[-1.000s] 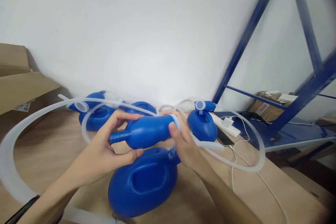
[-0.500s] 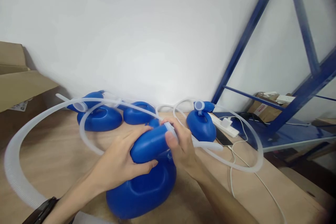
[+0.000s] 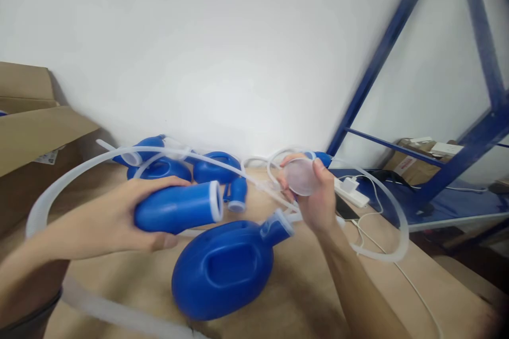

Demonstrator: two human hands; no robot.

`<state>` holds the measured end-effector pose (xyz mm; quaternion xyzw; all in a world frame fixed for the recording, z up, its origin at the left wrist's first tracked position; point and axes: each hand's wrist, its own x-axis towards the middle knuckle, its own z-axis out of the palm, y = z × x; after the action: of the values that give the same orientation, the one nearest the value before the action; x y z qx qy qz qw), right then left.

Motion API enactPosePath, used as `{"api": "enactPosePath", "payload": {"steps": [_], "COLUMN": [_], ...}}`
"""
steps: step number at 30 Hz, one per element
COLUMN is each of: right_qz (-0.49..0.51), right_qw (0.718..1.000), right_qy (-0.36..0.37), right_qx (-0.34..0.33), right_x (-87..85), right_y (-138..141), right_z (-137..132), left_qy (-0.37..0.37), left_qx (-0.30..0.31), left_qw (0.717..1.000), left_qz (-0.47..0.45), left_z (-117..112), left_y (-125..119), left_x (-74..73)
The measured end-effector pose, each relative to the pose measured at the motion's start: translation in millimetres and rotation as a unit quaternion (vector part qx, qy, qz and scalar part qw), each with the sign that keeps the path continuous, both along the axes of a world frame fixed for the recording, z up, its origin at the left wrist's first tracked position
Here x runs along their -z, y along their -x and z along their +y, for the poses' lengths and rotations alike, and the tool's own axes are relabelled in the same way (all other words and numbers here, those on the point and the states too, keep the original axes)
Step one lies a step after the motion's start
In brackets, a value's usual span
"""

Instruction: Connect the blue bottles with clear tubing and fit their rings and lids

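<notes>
My left hand (image 3: 119, 220) is wrapped round a blue plastic cup (image 3: 175, 209) with a white rim, its mouth facing right. A translucent round lid (image 3: 301, 176) is gripped in my right hand (image 3: 318, 201), apart from the cup and turned toward me. Below and between both hands, a blue handled bottle (image 3: 233, 270) lies on the table, its neck with a pale rim pointing up to the right. A long clear hose (image 3: 107, 310) loops around the left side and behind my hands.
More blue bottles (image 3: 214, 169) with hoses stand along the wall. A small blue cup (image 3: 237, 193) is on the wooden table (image 3: 382, 296). To the right are a power strip (image 3: 353, 193), a phone (image 3: 345, 209), cables and a blue metal rack (image 3: 377, 63); an open cardboard box (image 3: 35, 132) stands left.
The lid has come off the blue cup. My right hand has moved right and up with it, while my left hand has drawn the cup left, exposing the bottle's neck.
</notes>
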<state>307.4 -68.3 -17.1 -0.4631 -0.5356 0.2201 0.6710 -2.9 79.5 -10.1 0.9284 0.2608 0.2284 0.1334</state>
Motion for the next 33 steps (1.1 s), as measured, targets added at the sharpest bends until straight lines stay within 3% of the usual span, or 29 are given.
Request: {"api": "enactPosePath", "payload": {"steps": [4, 8, 11, 13, 15, 21, 27, 33], "right_qz": [-0.181, -0.378, -0.432, -0.427, -0.389, -0.31, -0.298, -0.267], "right_qw": [0.978, 0.904, 0.879, 0.882, 0.902, 0.941, 0.936, 0.939], "right_qy": [0.105, 0.198, 0.203, 0.199, 0.184, 0.13, 0.083, 0.065], "right_qx": [0.011, 0.02, 0.018, -0.005, -0.023, -0.047, -0.167, -0.206], "right_x": [-5.4, 12.0, 24.4, 25.9, 23.3, 17.6, 12.9, 6.7], "right_y": [5.7, 40.3, 63.5, 72.5, 76.9, 72.6, 60.7, 54.8], "right_z": [1.2, 27.4, 49.2, 56.8, 59.0, 59.5, 55.5, 44.9], "left_qy": [0.023, 0.045, 0.043, 0.047, 0.052, 0.062, 0.094, 0.099], "left_qx": [-0.009, -0.078, -0.096, -0.074, -0.047, 0.002, 0.021, 0.036], "left_qw": [0.997, 0.992, 0.989, 0.989, 0.99, 0.995, 0.99, 0.99], "left_qz": [0.071, 0.089, 0.108, 0.119, 0.119, 0.08, 0.099, 0.099], "left_z": [18.2, 16.2, 16.3, 18.1, 18.9, 14.0, 10.1, 1.7], "left_y": [33.9, 30.9, 21.9, 17.1, 12.6, -2.2, -4.9, 3.5], "left_x": [-3.1, -11.2, -14.8, -14.8, -13.7, -11.3, -11.5, -17.6]}}
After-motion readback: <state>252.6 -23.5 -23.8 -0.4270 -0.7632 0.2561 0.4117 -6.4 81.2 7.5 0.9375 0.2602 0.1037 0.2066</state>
